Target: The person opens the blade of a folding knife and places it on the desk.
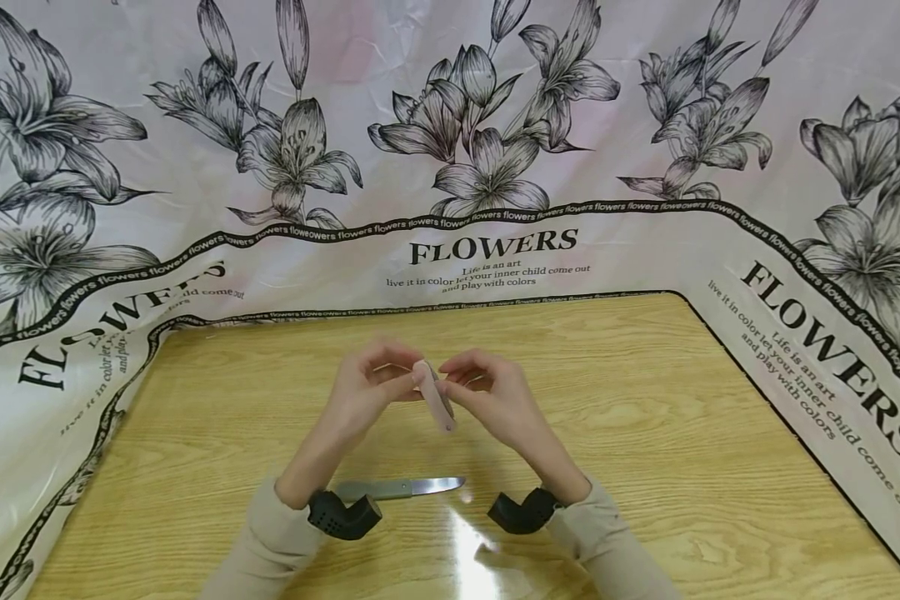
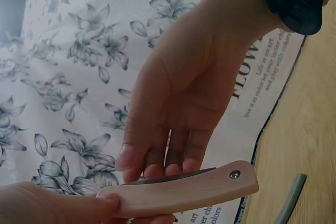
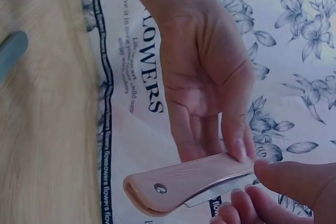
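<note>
A folding knife (image 1: 437,400) with a pale pink handle is held up between both hands above the table. Its blade (image 3: 215,190) stands slightly out of the handle, and a metal rivet shows at the free end. My left hand (image 1: 363,383) grips the opposite end of the handle, its thumb flat on the side in the right wrist view. From the other side my right hand (image 1: 495,392) pinches at the blade edge near that same end; its exact contact is partly hidden. Below the hands, a knife (image 1: 401,488) with a grey-green handle lies on the table.
The wood-grain table (image 1: 645,433) is bordered at the back and sides by a white flower-printed sheet (image 1: 330,275). Each wrist wears a black camera mount (image 1: 525,510). A bright light reflection lies on the near part of the table.
</note>
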`<state>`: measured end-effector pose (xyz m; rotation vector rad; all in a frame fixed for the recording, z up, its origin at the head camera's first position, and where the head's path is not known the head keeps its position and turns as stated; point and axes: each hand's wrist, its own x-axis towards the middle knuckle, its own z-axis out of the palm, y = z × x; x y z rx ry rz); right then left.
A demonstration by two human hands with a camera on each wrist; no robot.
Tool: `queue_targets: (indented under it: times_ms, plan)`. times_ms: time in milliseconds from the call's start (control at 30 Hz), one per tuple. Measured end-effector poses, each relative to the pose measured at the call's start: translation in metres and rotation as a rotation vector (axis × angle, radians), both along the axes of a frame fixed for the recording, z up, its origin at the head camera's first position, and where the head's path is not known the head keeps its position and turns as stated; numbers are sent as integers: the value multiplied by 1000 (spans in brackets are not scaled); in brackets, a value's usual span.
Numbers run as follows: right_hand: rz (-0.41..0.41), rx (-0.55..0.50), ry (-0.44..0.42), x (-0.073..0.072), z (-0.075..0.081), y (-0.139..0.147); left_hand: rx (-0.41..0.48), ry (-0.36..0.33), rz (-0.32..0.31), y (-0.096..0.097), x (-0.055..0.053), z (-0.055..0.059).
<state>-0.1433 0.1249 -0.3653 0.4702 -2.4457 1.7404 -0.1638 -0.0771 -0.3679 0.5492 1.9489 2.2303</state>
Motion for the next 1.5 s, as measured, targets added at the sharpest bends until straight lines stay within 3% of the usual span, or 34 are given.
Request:
queue_targets:
  times_ms: [267, 633, 933, 1333, 1500]
  plan:
    - [42, -47, 35, 1, -3, -2, -27, 74, -24, 0, 8, 3]
    - [51, -168, 63, 2, -5, -8, 64, 44, 3, 0, 13, 3]
    - [71, -206, 51, 2, -5, -10, 82, 71, 19, -1, 16, 8]
    - [-33, -126, 173, 5, -3, -16, 79, 90, 71, 3, 20, 14]
    - [-103, -135, 180, 7, -1, -16, 83, 94, 100, 4, 22, 16]
